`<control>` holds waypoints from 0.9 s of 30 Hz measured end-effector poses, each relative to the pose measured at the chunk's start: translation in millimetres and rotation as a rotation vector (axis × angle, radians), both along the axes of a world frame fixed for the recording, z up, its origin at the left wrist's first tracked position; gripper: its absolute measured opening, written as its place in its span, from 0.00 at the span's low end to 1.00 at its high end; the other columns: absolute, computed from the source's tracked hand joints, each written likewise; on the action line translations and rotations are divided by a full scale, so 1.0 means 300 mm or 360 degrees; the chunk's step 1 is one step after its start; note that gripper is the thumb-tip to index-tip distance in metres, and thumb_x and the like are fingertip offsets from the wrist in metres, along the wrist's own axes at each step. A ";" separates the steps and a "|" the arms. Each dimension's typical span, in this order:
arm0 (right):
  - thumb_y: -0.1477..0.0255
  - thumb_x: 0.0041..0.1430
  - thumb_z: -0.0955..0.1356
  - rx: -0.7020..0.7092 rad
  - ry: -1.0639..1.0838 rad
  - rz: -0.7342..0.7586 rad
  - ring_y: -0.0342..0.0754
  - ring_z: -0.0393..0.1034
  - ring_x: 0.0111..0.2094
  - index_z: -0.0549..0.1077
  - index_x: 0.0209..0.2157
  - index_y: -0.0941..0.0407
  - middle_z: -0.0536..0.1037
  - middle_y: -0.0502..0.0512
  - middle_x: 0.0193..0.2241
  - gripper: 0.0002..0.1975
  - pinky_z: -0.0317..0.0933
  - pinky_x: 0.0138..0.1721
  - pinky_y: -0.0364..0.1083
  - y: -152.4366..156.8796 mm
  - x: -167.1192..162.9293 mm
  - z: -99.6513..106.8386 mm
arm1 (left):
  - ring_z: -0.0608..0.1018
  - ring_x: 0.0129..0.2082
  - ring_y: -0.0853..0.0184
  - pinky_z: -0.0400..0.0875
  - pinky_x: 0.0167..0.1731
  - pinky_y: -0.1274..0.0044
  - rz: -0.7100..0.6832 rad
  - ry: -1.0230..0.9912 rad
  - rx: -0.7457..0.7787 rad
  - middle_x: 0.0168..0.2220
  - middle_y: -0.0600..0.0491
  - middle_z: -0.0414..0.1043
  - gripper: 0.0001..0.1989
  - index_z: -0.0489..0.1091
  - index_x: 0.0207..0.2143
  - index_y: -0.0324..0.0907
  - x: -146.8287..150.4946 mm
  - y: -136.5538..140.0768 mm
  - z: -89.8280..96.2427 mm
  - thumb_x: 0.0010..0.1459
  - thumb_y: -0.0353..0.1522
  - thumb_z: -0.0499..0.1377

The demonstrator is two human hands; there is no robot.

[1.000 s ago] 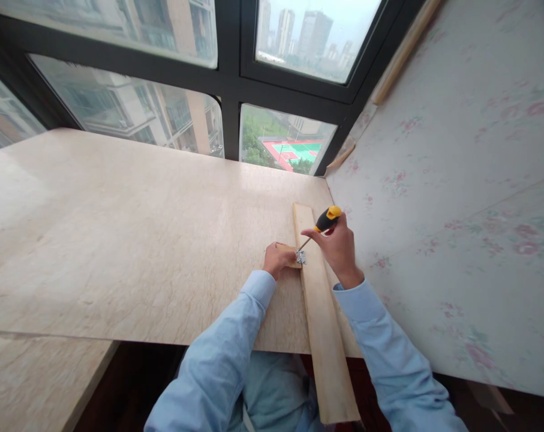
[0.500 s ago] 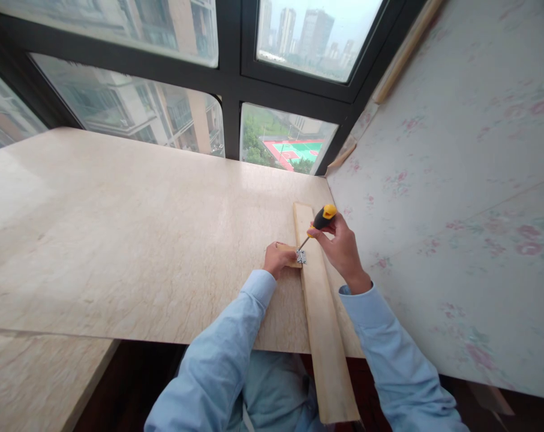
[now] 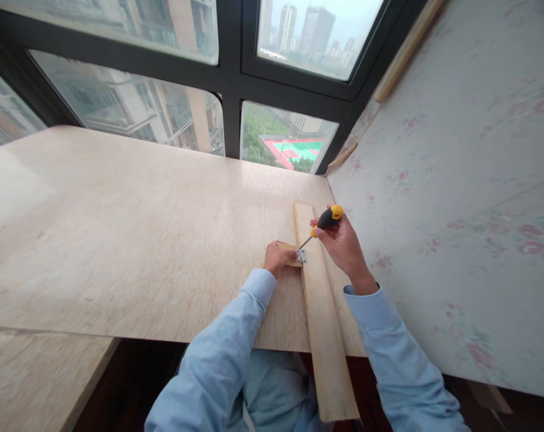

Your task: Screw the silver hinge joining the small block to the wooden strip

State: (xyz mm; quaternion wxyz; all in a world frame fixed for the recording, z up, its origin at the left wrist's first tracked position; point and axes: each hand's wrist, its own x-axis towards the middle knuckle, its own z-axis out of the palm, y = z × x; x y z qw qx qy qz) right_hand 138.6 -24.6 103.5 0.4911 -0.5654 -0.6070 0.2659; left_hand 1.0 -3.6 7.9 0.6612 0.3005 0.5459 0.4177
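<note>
My right hand [image 3: 343,245] grips a yellow and black screwdriver [image 3: 329,217] by its handle, tilted up to the right. Its tip meets a small silver metal hinge [image 3: 301,255]. The hinge lies across the seam between a long wooden board [image 3: 321,318] and a short wooden block [image 3: 291,248]. Closed around the block, my left hand [image 3: 277,259] holds it against the board's left edge, fingers close to the hinge. Any screw under the tip is too small to make out.
The board rests on a beige stone-look sill [image 3: 141,240] and juts past its front edge towards my lap. A floral papered wall [image 3: 456,210] rises close on the right. Dark-framed windows [image 3: 233,90] stand behind the sill.
The screwdriver's handle has leaned further to the right, and my right hand has shifted right with it. My left hand, the block and the board look unmoved.
</note>
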 end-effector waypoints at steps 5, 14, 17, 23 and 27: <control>0.47 0.45 0.74 0.0117 -0.0456 -0.0523 0.55 0.75 0.30 0.67 0.41 0.53 0.75 0.51 0.28 0.30 0.72 0.38 0.58 0.006 -0.013 0.006 | 0.78 0.28 0.65 0.70 0.26 0.79 0.0021 0.0004 0.0036 0.24 0.56 0.72 0.16 0.66 0.27 0.41 -0.003 -0.004 0.002 0.34 0.22 0.67; 0.59 0.57 0.72 0.0064 0.0251 0.0279 0.52 0.70 0.58 0.61 0.54 0.48 0.75 0.58 0.54 0.27 0.64 0.60 0.58 -0.006 0.016 -0.025 | 0.76 0.25 0.67 0.71 0.25 0.78 0.0021 -0.0079 0.0045 0.24 0.57 0.72 0.17 0.66 0.28 0.41 0.000 -0.002 -0.011 0.34 0.22 0.67; 0.59 0.60 0.70 0.0045 0.0106 0.0262 0.52 0.75 0.52 0.61 0.57 0.50 0.78 0.58 0.50 0.27 0.68 0.57 0.58 -0.024 0.005 0.001 | 0.75 0.25 0.68 0.71 0.26 0.78 0.0038 -0.0072 0.0057 0.24 0.57 0.72 0.17 0.66 0.28 0.41 0.002 -0.003 -0.013 0.35 0.22 0.67; 0.53 0.47 0.76 0.0218 -0.0484 -0.0270 0.51 0.74 0.32 0.70 0.47 0.53 0.78 0.55 0.39 0.29 0.73 0.40 0.55 -0.025 -0.031 0.039 | 0.75 0.25 0.68 0.71 0.25 0.78 0.0065 -0.0118 0.0033 0.24 0.57 0.72 0.16 0.66 0.27 0.40 0.005 -0.004 -0.007 0.35 0.20 0.66; 0.51 0.50 0.74 0.0112 -0.0229 -0.0243 0.53 0.76 0.39 0.66 0.47 0.52 0.77 0.55 0.38 0.28 0.72 0.46 0.57 -0.005 -0.019 0.003 | 0.75 0.25 0.68 0.71 0.24 0.78 0.0076 -0.0131 0.0023 0.24 0.56 0.72 0.16 0.66 0.27 0.40 0.008 -0.004 -0.004 0.35 0.20 0.66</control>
